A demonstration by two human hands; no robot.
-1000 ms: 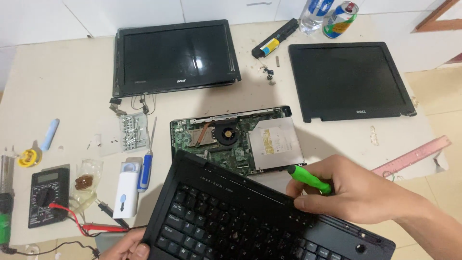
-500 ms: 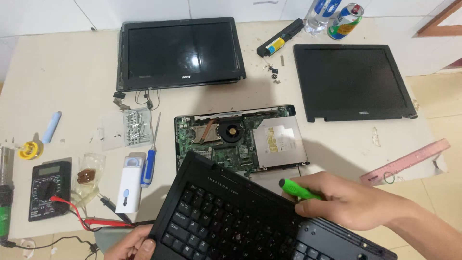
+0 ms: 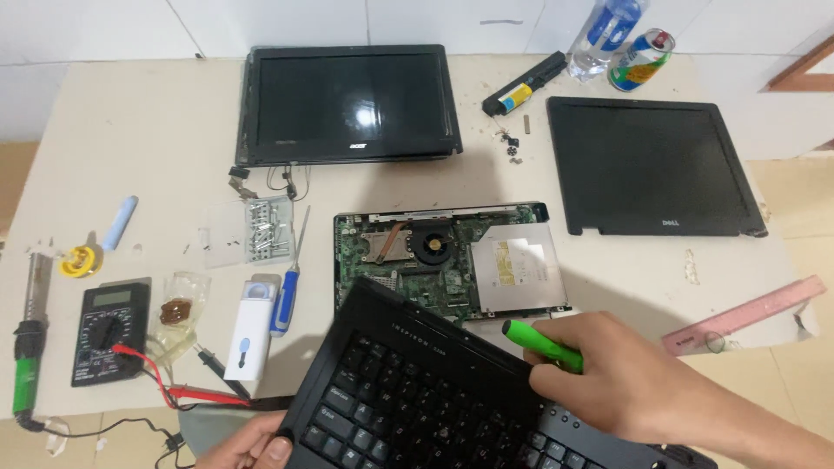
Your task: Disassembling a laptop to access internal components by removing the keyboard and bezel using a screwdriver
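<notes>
1. Cut-off stuff first: the keyboard deck [image 3: 434, 399] runs off the bottom edge, so its near right corner is out of frame. It also covers the near left part of the base [image 3: 447, 260], the opened laptop bottom with the green board, fan and silver drive showing.

2. The left hand [image 3: 252, 447] is mostly out of frame at the bottom. Only the thumb and a couple of fingers show, pinching the deck's near left corner. The rest of that grip I can't see.

3. The right hand [image 3: 625, 382] is closed around a green tool [image 3: 540, 345] and rests on the deck's right part. The tool's tip is buried in the fist, so I can't tell what kind it is.

4. The visible green handle points up-left, toward the base. Its long axis runs diagonally, from the fist to the deck's far edge.

5. The deck sits just in front of the base, overlapping it and tilted. Its long axis runs from upper left to lower right, with the far left corner pointing at the board.

6. Left of the base: a blue screwdriver [image 3: 287, 278], a white gadget [image 3: 250, 328], a bag of screws [image 3: 252, 230] and a multimeter [image 3: 109, 330] with red leads.

7. Behind the base: a screen [image 3: 347, 104]. To its right, a second screen [image 3: 651, 165]. A battery [image 3: 524, 84], bottle [image 3: 599, 35] and can [image 3: 641, 59] are further back.

8. Right of the base: a pink ruler [image 3: 747, 314], partly behind the right hand's wrist side.
</notes>
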